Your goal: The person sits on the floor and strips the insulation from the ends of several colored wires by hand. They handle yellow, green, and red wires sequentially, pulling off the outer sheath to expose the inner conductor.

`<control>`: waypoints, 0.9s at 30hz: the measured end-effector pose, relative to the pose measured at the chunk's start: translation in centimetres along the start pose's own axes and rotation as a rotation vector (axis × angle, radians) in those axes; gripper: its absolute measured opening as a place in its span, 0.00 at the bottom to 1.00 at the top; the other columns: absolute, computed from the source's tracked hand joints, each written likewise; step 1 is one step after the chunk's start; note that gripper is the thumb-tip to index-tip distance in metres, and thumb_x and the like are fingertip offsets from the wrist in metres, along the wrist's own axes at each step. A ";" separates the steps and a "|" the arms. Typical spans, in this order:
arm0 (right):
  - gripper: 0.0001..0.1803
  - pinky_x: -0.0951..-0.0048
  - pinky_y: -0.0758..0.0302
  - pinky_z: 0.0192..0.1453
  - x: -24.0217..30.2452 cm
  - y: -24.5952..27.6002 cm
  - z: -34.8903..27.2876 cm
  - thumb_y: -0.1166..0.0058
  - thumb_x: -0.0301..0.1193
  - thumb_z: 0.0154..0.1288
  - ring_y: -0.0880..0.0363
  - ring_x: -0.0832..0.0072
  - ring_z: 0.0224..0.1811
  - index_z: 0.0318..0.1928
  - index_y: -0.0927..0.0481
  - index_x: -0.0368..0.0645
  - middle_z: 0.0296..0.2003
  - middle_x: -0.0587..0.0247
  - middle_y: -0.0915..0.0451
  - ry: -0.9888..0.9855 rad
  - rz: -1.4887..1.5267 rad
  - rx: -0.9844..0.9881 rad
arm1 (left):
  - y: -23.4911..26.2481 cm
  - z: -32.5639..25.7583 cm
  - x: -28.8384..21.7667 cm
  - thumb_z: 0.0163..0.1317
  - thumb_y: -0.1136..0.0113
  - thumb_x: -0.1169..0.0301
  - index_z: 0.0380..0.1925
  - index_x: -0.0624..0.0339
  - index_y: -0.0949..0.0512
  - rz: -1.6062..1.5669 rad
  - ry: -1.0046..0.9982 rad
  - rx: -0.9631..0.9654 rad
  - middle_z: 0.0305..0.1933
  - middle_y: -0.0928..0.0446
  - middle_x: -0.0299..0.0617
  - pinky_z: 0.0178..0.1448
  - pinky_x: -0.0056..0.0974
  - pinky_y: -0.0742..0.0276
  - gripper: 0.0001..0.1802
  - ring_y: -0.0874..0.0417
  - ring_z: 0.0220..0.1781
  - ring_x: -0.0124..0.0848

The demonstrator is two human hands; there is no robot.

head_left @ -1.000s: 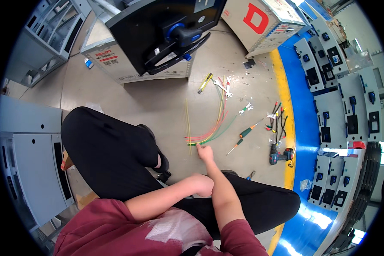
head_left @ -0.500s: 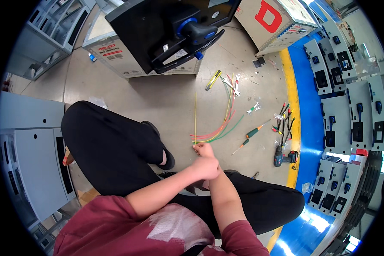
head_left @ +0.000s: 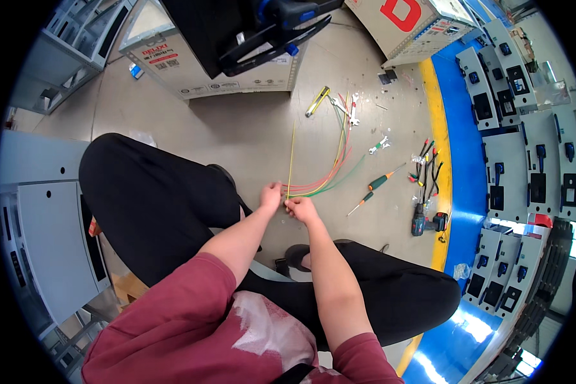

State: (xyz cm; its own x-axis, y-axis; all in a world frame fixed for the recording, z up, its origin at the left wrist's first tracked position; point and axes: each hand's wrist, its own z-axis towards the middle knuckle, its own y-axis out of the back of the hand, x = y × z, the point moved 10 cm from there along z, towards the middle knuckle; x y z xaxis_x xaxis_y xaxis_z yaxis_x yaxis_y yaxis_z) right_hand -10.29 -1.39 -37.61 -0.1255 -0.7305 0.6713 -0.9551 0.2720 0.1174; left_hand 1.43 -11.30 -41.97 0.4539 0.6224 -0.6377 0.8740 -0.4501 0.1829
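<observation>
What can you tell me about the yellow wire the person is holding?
The yellow wire is thin, long and looks plastic-coated. It runs almost straight across the grey floor, away from the person. Its near end sits between the left hand and the right hand, pinched by the fingers. Beside it lies a curved bundle of red, orange and green wires.

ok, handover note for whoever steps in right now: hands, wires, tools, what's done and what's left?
Left hand and right hand both pinch the near end of one yellow-green wire, which runs straight away across the floor.
The bundle of red, yellow and green wires lies loose just right of it, ends near the hands.
Two screwdrivers, wrenches and a cordless drill sit further right, untouched.
Done: one wire separated out from the bundle.
Left: the other wires still lie on the floor.
</observation>
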 end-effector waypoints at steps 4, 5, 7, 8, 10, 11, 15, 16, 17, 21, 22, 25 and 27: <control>0.14 0.76 0.28 0.27 -0.2 -0.2 -0.4 0.36 0.36 0.69 0.26 0.82 0.22 0.32 0.13 0.37 0.24 0.69 0.17 0.003 0.026 0.005 | -1.4 -1.1 -0.5 0.77 0.49 0.57 0.47 0.60 0.17 -0.181 0.039 0.149 0.35 0.18 0.38 0.35 0.33 0.23 0.19 0.20 0.32 0.25; 0.14 0.76 0.28 0.27 -0.1 -0.3 -0.5 0.36 0.36 0.69 0.26 0.82 0.22 0.32 0.13 0.37 0.24 0.69 0.17 0.016 0.009 0.004 | -1.9 -1.5 -0.6 0.75 0.45 0.62 0.43 0.63 0.16 -0.331 0.033 0.160 0.33 0.18 0.37 0.29 0.35 0.26 0.16 0.23 0.26 0.26; 0.14 0.76 0.28 0.28 -0.1 -1.1 -0.9 0.36 0.36 0.68 0.26 0.82 0.22 0.31 0.13 0.38 0.24 0.68 0.17 0.022 0.002 0.012 | -1.8 -2.1 -0.8 0.75 0.44 0.65 0.43 0.65 0.16 -0.295 0.002 0.163 0.33 0.19 0.38 0.31 0.36 0.25 0.14 0.23 0.27 0.28; 0.14 0.76 0.28 0.28 0.0 -1.2 -1.2 0.36 0.36 0.69 0.26 0.82 0.23 0.31 0.13 0.38 0.25 0.68 0.17 0.017 -0.006 0.022 | -2.0 -2.3 -1.1 0.74 0.44 0.67 0.43 0.66 0.16 -0.283 -0.015 0.168 0.33 0.19 0.38 0.31 0.36 0.25 0.13 0.22 0.28 0.29; 0.13 0.76 0.28 0.28 0.3 -1.4 -1.9 0.36 0.35 0.69 0.26 0.82 0.23 0.31 0.13 0.39 0.25 0.68 0.17 0.010 -0.018 0.042 | -2.2 -2.5 -1.5 0.73 0.43 0.69 0.44 0.68 0.17 -0.246 -0.002 0.221 0.34 0.19 0.39 0.34 0.36 0.24 0.12 0.22 0.30 0.30; 0.14 0.76 0.28 0.29 1.2 -1.0 -2.1 0.37 0.36 0.70 0.25 0.82 0.24 0.31 0.13 0.38 0.25 0.68 0.17 0.023 0.051 0.052 | -2.8 -2.6 -2.8 0.72 0.42 0.70 0.44 0.69 0.17 -0.231 -0.006 0.257 0.34 0.19 0.40 0.35 0.37 0.24 0.12 0.22 0.31 0.30; 0.17 0.77 0.27 0.32 7.4 2.9 -3.3 0.40 0.40 0.73 0.23 0.81 0.26 0.34 0.14 0.38 0.26 0.68 0.17 0.117 0.329 0.086 | -5.3 -4.8 -10.7 0.70 0.38 0.70 0.41 0.68 0.18 -0.369 -0.007 0.354 0.36 0.19 0.40 0.40 0.38 0.22 0.10 0.20 0.37 0.31; 0.18 0.77 0.27 0.33 10.0 4.8 -4.1 0.40 0.41 0.74 0.23 0.81 0.27 0.34 0.14 0.38 0.26 0.68 0.17 0.151 0.393 0.095 | -6.5 -5.9 -13.7 0.70 0.38 0.70 0.40 0.68 0.18 -0.445 0.028 0.442 0.36 0.19 0.41 0.41 0.38 0.21 0.10 0.19 0.37 0.32; 0.19 0.77 0.26 0.36 13.6 7.0 -5.4 0.42 0.43 0.75 0.23 0.80 0.27 0.35 0.14 0.39 0.27 0.66 0.16 0.237 0.422 0.116 | -7.7 -7.2 -17.2 0.69 0.38 0.70 0.40 0.67 0.18 -0.517 0.062 0.536 0.36 0.19 0.41 0.41 0.39 0.21 0.09 0.19 0.37 0.33; 0.18 0.77 0.29 0.34 30.2 15.5 -16.0 0.42 0.42 0.75 0.24 0.81 0.26 0.35 0.15 0.39 0.25 0.67 0.18 0.522 0.401 -0.015 | -9.7 -18.6 -35.1 0.69 0.35 0.66 0.38 0.62 0.18 -0.582 -0.024 0.954 0.35 0.18 0.43 0.45 0.42 0.21 0.10 0.19 0.34 0.34; 0.18 0.77 0.30 0.34 34.4 16.7 -19.6 0.42 0.41 0.74 0.24 0.81 0.26 0.34 0.15 0.39 0.25 0.67 0.17 0.595 0.393 -0.062 | -9.4 -22.2 -39.3 0.69 0.35 0.65 0.38 0.62 0.18 -0.558 -0.078 1.018 0.34 0.18 0.43 0.46 0.42 0.22 0.10 0.19 0.32 0.33; 0.17 0.79 0.33 0.31 43.3 17.7 -29.6 0.42 0.41 0.75 0.27 0.83 0.25 0.36 0.15 0.39 0.25 0.69 0.19 0.707 0.481 -0.075 | -8.5 -31.3 -48.8 0.70 0.36 0.63 0.38 0.60 0.18 -0.453 -0.218 1.242 0.32 0.19 0.40 0.39 0.41 0.21 0.11 0.19 0.30 0.33; 0.16 0.80 0.34 0.30 46.7 18.1 -35.3 0.42 0.40 0.75 0.28 0.83 0.24 0.38 0.16 0.39 0.24 0.70 0.21 0.746 0.568 -0.078 | -6.7 -37.9 -53.3 0.70 0.37 0.62 0.37 0.59 0.19 -0.427 -0.330 1.154 0.31 0.19 0.37 0.42 0.38 0.22 0.11 0.20 0.29 0.29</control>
State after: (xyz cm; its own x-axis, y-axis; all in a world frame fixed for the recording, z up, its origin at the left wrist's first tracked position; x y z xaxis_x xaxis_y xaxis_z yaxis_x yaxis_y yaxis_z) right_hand -23.94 -8.44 21.71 -0.3370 0.1071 0.9354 -0.7797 0.5251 -0.3411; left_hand -22.04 -17.19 19.18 -0.0344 0.7412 -0.6704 0.2072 -0.6509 -0.7303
